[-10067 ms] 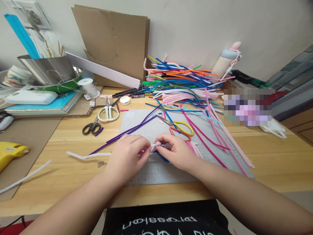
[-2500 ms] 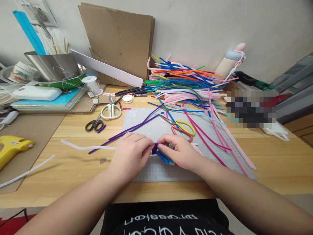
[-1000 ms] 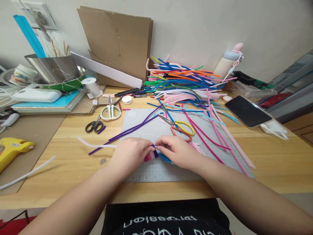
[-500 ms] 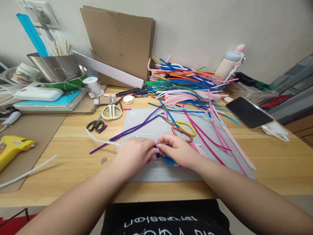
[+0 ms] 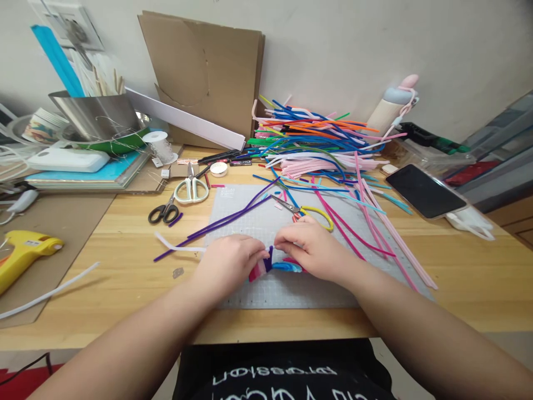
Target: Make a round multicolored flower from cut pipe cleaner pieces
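Observation:
My left hand (image 5: 233, 258) is closed over a small striped piece of pipe cleaners (image 5: 259, 269), pink, pale and dark purple, held just above the grey cutting mat (image 5: 245, 297). A white pipe cleaner (image 5: 180, 245) sticks out to the left from under that hand. Bent blue pipe cleaners (image 5: 287, 267) join the piece on its right. My right hand (image 5: 318, 247) pinches thumb and finger together beside the purple end; what sits between them is too small to make out. Yellow-and-red-handled scissors (image 5: 317, 214) lie just behind my right hand, partly covered by it.
Purple pipe cleaners (image 5: 233, 219) and pink pipe cleaners (image 5: 375, 244) lie across the mat. Behind is a heaped pile of pipe cleaners (image 5: 316, 139). White-handled scissors (image 5: 191, 190), black-handled scissors (image 5: 164, 212) and a yellow glue gun (image 5: 31, 247) lie left; a phone (image 5: 425, 191) lies right.
My right hand has moved slightly right and up, away from my left. More of the striped piece and its purple end now shows between the hands. The left hand stays nearly still.

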`<state>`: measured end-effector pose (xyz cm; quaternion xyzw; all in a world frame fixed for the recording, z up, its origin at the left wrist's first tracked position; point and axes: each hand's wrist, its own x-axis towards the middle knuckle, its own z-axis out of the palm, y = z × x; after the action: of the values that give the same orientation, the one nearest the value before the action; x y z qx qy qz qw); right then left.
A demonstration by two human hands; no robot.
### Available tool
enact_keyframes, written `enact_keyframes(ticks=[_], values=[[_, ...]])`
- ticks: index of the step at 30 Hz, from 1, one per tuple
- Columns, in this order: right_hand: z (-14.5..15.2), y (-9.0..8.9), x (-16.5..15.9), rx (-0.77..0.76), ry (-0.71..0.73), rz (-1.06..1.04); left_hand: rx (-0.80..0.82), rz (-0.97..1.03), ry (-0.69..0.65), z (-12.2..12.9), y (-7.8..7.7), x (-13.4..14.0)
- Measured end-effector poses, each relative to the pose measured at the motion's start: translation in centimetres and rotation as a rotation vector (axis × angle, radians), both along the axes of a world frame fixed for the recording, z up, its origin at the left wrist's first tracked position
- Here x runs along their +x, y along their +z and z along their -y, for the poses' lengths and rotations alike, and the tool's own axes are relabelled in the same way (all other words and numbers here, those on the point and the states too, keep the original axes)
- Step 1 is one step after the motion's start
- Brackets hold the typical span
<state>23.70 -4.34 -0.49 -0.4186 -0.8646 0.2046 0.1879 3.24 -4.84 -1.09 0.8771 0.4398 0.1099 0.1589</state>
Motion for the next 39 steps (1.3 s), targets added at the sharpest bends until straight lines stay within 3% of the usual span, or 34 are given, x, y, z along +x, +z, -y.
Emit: enact_keyframes(ticks=[8,16,25,33,39], values=[[0.8,-0.6,-1.0,-0.190,-0.052,-0.135,0.025,-0.040,-0.017,0.3,0.2,0.2],[0.0,0.1,-0.1,-0.005,-0.071,-0.078,0.055,-0.042,-0.011,0.1,0.3,0.0],[-1.1,1.3,1.9,-0.056,-0.117,-0.068,0.023,-0.034,0.006,-0.2,0.5,-0.3],[-1.2,1.1,2.3,-0.084,-0.195,-0.129,0.007,0.010,0.041,-0.1,1.2,-0.3],[-0.6,1.2,1.5,-0.270,-0.237,-0.258,0.152,0.001,0.034,-0.3,1.5,-0.5]])
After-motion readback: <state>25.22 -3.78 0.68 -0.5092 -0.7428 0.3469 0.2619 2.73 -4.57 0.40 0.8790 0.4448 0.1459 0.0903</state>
